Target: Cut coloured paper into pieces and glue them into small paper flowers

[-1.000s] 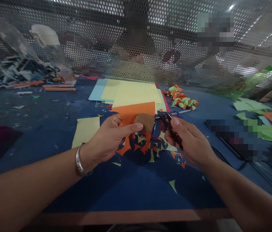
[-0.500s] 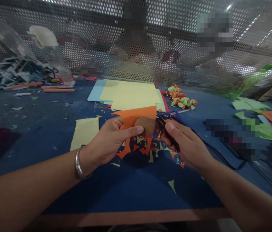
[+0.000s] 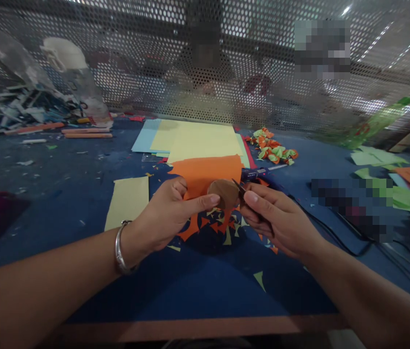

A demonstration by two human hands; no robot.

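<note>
My left hand pinches an orange sheet of paper together with a round brown disc, which looks like a cardboard template lying against the paper. The thumb presses on the disc's left side. In my right hand is a pair of dark scissors, closed in by the fingers, with the tip at the disc's upper right edge. Below the disc the orange paper has been cut into curved strips. Yellow and orange paper scraps lie on the blue table beneath.
Stacked yellow and blue sheets lie ahead, with crumpled orange and green paper pieces beside them. A yellow sheet is at left. Behind a dark blue tool stands a perforated metal screen. A bottle stands far left.
The orange paper and disc have turned, so more of the disc's round face shows. The scissors' tip has moved lower, beside the disc's upper right edge.
</note>
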